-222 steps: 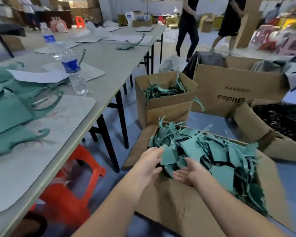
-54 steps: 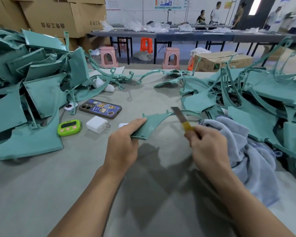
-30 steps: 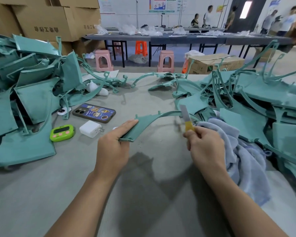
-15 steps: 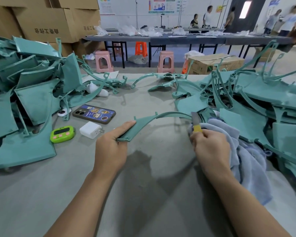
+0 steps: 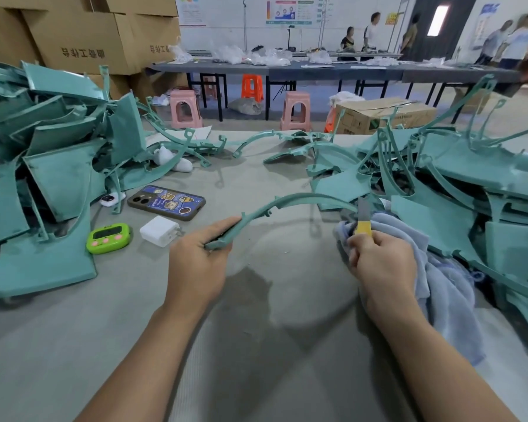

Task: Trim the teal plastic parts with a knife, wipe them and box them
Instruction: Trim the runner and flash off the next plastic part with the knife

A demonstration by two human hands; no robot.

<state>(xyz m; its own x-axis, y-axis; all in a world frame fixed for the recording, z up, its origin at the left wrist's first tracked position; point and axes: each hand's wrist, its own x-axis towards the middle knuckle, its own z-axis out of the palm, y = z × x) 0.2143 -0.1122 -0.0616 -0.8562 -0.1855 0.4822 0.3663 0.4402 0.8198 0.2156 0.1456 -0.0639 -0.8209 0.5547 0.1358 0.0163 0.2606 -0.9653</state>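
Two hands worked one curved teal part (image 5: 287, 201): left hand (image 5: 195, 269) pinching its near end, right hand (image 5: 381, 263) wrapped around a knife (image 5: 363, 222) at the far end (cloth (image 5: 439, 284) beneath). Beyond the grip, teal piles (image 5: 58, 166) apparently awaited trimming, wiping and boxing.

a row of dark chinese characters is printed on a big cardboard box (image 5: 83, 53) at back left, with a shorter row on the neighbouring box (image 5: 160, 49). both rows look mirrored and cannot be read surely. print on the wall posters (image 5: 288, 10) and the yellow sign (image 5: 392, 19) is too small to read.
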